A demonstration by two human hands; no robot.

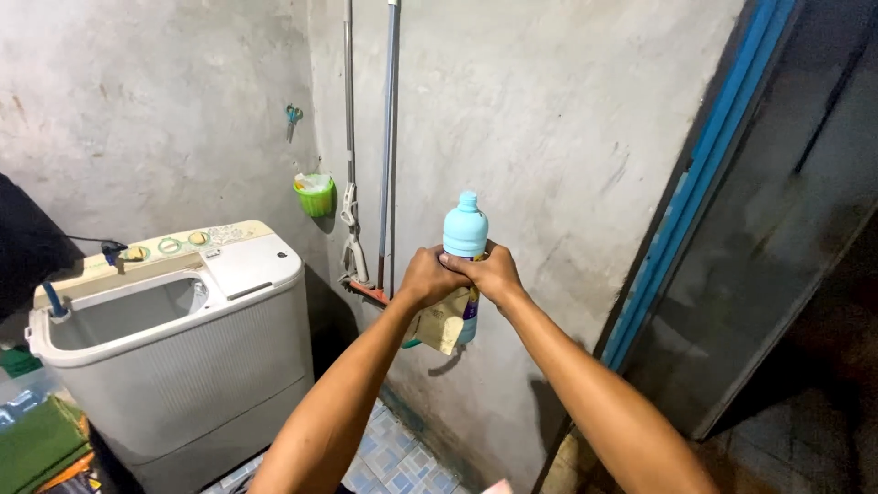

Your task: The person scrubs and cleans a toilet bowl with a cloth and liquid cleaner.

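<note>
Both hands are meeting at chest height in front of a rough, stained cement wall [549,119]. The left hand [428,277] is clenching around the middle of a light blue plastic bottle [465,229], its fingers wrapping the body from the left side. The right hand [495,272] is gripping the same bottle from the right, knuckles pressing against those of the left hand, so the two fists are touching each other around it. The bottle is standing upright, its smooth rounded shoulders and ribbed screw cap rising above the hands; a glossy label in purple and yellow is showing on its lower part beneath the fingers. A crumpled tan pouch [441,322] is hanging just below the left hand, touching the bottle's lower end.

Behind the hands, two slim metal mop poles [390,137] are leaning upright against the wall. A small green plastic basket [315,195] is hanging on the wall to their left. Farther left, a pale grey twin-tub washing machine [174,366] with a ribbed plastic front is standing with one tub uncovered. A blue-painted door frame [695,183] is slanting along the right side.
</note>
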